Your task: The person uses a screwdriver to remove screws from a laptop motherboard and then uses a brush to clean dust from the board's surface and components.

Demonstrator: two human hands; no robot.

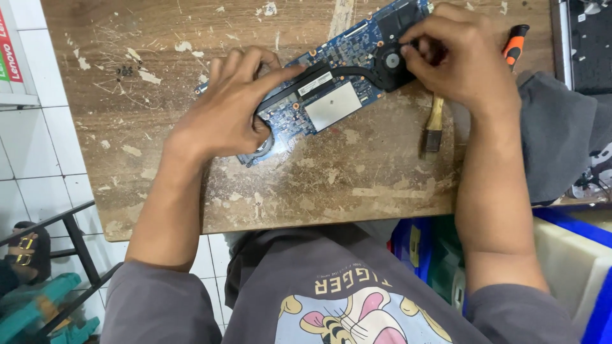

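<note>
Left hand (pixel 226 108) lies flat, fingers spread, on the near left end of a blue circuit board (pixel 331 95) on a worn wooden table (pixel 357 178); right hand (pixel 462 57), fingers curled, pinches the fan (pixel 390 62) at its far right end.

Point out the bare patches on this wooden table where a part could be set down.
The scratched wooden table is bare along its near edge, below the blue laptop circuit board, and at its far-left corner beyond the left hand. It is crowded on the right, where the right hand, a small wooden-handled brush and an orange-handled screwdriver sit close.
</note>
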